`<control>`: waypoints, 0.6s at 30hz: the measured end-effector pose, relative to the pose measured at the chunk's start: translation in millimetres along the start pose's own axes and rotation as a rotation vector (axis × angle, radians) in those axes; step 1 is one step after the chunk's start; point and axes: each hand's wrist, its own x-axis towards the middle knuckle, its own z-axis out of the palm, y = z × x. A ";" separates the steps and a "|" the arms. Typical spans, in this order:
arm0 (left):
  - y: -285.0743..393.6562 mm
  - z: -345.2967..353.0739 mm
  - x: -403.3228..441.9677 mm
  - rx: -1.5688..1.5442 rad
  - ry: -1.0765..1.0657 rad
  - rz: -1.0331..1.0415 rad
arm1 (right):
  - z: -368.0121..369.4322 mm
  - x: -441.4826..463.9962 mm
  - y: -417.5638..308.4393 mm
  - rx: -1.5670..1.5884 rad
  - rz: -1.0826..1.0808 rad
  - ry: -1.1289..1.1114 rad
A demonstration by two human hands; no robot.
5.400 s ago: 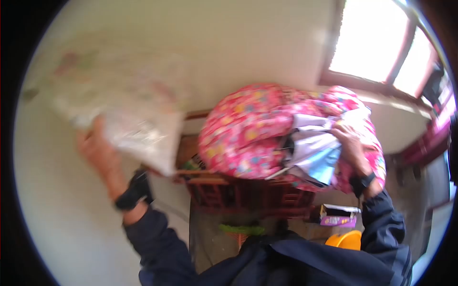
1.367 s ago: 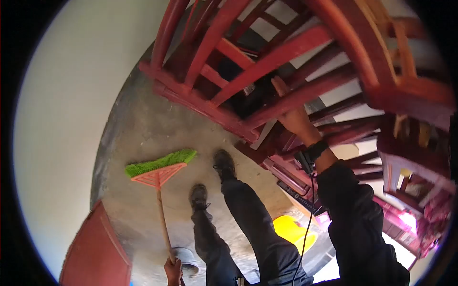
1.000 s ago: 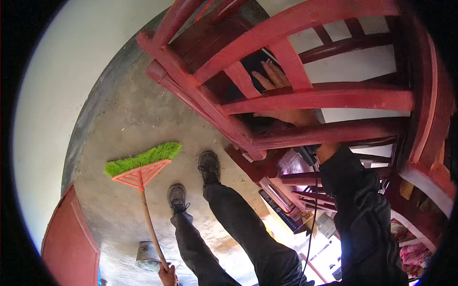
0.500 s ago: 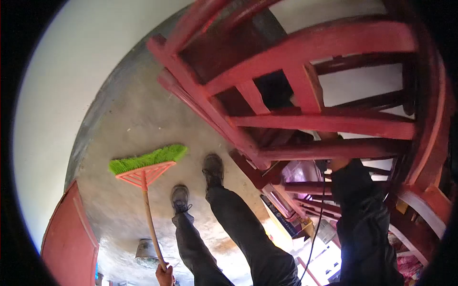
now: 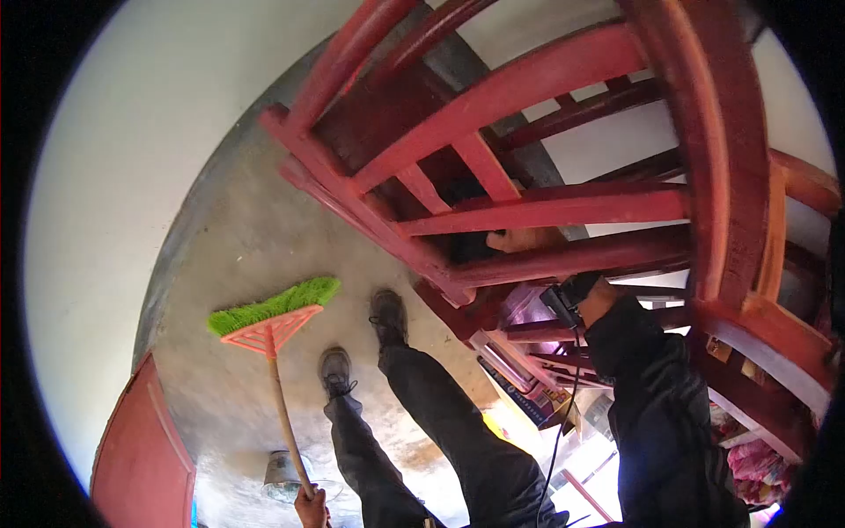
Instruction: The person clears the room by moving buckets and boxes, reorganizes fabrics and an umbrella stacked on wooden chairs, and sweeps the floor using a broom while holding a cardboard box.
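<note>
My left hand (image 5: 312, 509) is closed round the wooden handle of a broom (image 5: 271, 338), whose green bristles rest on the floor, left of my shoes. My right hand (image 5: 531, 238) reaches behind the slats of a red wooden chair (image 5: 546, 209). A slat hides part of it; the fingers show in the gaps beside a black thing (image 5: 473, 247) whose kind I cannot make out. The fingers look bent against it. On my right wrist sits a small black device (image 5: 561, 304) with a cable hanging down.
More red chair parts (image 5: 722, 158) crowd the right side. Below them are a printed box (image 5: 515, 392) and pinkish cloth (image 5: 759, 471). A metal bucket (image 5: 282, 475) stands on the concrete floor (image 5: 229, 238) behind the broom handle. A red door panel (image 5: 141, 449) is at lower left, by the white wall (image 5: 97, 202).
My right hand has moved left behind the slats, and its thumb side now shows in the lower gap. The black thing shows lower in the chair's gaps. The broom has shifted slightly.
</note>
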 end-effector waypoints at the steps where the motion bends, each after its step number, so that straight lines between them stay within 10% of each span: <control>1: 2.7 -2.4 -3.3 -0.009 -0.008 0.006 | -7.1 -1.9 -6.4 0.009 0.041 -0.017; 10: -60.0 -36.0 57.4 0.062 -0.141 0.386 | -56.7 -94.3 -48.7 -0.008 0.219 -0.223; 14: -20.6 -47.2 38.2 -0.247 -0.354 0.132 | -91.8 -123.4 -91.4 0.097 0.294 -0.098; 18: -15.4 -62.1 3.6 0.200 -0.214 0.378 | -126.9 -157.0 -152.0 0.327 0.434 0.039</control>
